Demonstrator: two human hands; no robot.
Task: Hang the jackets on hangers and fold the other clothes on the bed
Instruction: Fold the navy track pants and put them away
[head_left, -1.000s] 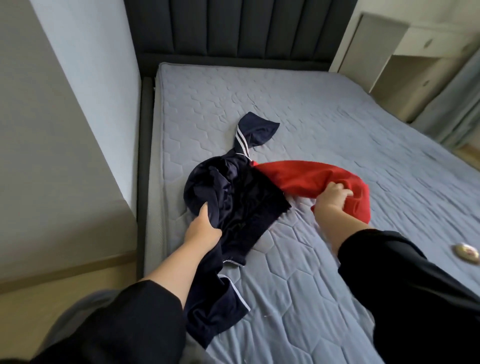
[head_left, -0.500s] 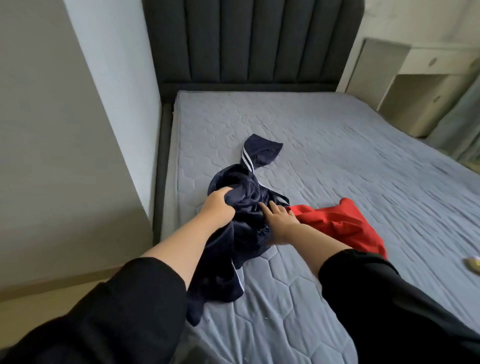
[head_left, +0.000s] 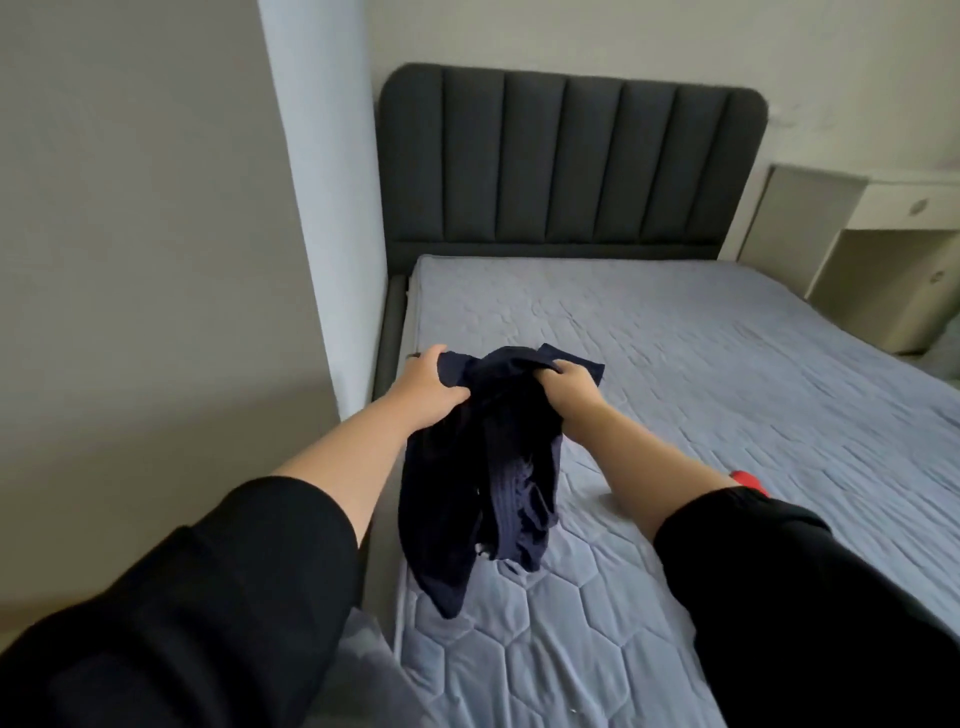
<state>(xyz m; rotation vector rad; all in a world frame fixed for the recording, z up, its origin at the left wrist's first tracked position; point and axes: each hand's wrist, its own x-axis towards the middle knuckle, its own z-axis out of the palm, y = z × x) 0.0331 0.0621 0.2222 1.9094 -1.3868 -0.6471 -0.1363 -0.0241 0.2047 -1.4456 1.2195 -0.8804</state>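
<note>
Navy garment (head_left: 483, 493) hangs from left hand (head_left: 427, 385), right hand (head_left: 575, 393).

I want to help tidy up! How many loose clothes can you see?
2. The navy garment hangs above the mattress, gripped by the left hand and right hand. The red garment peeks out behind the right arm, mostly hidden; others may be out of view.

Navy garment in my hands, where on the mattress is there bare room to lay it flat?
The wide mattress stretch between the headboard and the navy garment is bare, out to the right edge. Crowded only near right, where the red garment lies behind your sleeve.
</note>
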